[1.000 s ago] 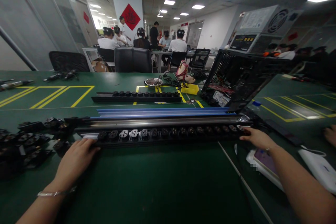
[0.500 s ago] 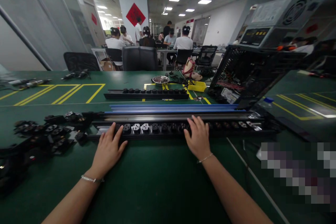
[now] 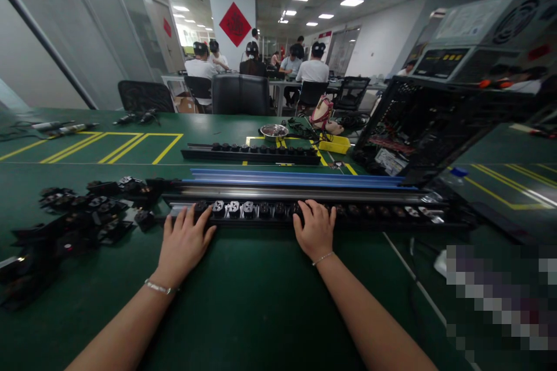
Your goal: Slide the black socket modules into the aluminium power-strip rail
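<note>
A long black strip (image 3: pixel 278 221) with a row of socket modules lies across the green table. On its left end rest the fingertips of my left hand (image 3: pixel 185 240), fingers apart, beside a black module. My right hand (image 3: pixel 314 229) has its spread fingers over the middle of the row and hides some modules. Three modules (image 3: pixel 234 208) between the hands have pale metallic faces; others are dark. Behind the strip lie a grey metal rail (image 3: pixel 278 191) and a blue rail (image 3: pixel 300 177).
Loose black modules (image 3: pixel 102 206) are piled at the left. Farther back are another black strip (image 3: pixel 250 155), a metal bowl (image 3: pixel 274 131) and a yellow tray (image 3: pixel 334 144). An open computer case (image 3: pixel 391 127) stands at the right. Several people sit beyond the table.
My right hand has moved left along the strip, closer to my left hand. My left hand stays at the left end. The whole view has shifted slightly.
</note>
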Demonstrator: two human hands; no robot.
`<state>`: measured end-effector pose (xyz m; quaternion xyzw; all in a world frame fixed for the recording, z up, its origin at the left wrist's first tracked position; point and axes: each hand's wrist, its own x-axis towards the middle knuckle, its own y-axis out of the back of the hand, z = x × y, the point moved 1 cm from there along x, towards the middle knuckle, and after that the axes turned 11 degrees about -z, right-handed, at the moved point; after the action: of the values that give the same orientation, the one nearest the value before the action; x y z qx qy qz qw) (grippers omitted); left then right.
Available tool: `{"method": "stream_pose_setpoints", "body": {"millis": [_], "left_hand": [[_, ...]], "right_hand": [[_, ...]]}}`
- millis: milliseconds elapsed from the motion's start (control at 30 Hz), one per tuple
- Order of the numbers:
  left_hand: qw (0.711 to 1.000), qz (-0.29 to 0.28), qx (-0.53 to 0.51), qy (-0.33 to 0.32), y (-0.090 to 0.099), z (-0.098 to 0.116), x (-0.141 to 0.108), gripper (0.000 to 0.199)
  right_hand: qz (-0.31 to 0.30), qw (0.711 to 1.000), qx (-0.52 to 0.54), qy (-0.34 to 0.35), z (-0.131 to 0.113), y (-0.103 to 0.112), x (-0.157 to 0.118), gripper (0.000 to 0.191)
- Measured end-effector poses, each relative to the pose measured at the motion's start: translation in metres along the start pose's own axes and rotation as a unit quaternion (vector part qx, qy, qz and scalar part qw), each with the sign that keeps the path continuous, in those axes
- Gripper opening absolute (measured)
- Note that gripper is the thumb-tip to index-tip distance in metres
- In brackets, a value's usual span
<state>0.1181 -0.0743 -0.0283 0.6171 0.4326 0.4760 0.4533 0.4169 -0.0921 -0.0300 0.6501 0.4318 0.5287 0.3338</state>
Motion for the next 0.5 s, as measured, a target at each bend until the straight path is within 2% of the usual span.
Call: {"method": "stream_pose_setpoints", "body": {"millis": [133, 500], "left_hand": [[1.000, -0.004, 0.023, 0.013, 0.002, -0.003, 0.000, 0.052], [0.998, -0.023, 0.007, 0.051, 0.005, -0.013, 0.000, 0.051]], "right_hand": [[0.002, 1.000, 0.005, -0.029, -0.005, -0.002, 0.004, 0.036], [0.026, 0.999, -0.024, 0.029, 0.008, -0.006, 0.005, 0.035]]}}
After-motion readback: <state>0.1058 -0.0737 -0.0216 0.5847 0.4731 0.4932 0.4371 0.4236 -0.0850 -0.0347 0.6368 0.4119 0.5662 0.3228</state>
